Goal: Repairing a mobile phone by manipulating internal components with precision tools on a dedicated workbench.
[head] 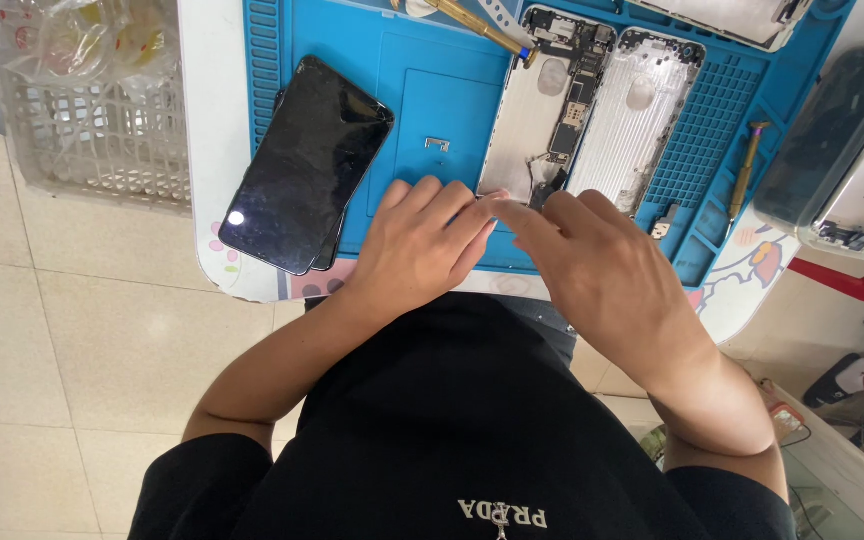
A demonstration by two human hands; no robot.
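Far left there's a white basket with some clear bags piled on top, sitting past the table edge over the tiled floor. Then my white table with the blue mat on it.

On the mat's left edge are two dark phones stacked, screens up, tilted and hanging a bit off the mat toward me. Just right of them a small metal bracket lies alone on the mat's flat middle panel.

My left hand lies palm down on the mat's near edge, fingers curled and bunched together, tips pointing right at the bottom corner of the open phone shell. The fingertips press together right there, but I honestly can't tell if there's anything pinched between them, too small to see.

My right hand comes in from the other side, index finger stretched out and meeting the left fingertips at that same bottom corner of the shell. The other fingers are loosely curled, gripping nothing that I can see.

The shell still has its board inside. A brass-handled screwdriver lies above it, tip touching the shell's top. Just beside it on the right is a second shell, mostly bare. Further right another brass tool lies on the mat's ribbed section, and a clear tray holding a dark phone sits at the far right.
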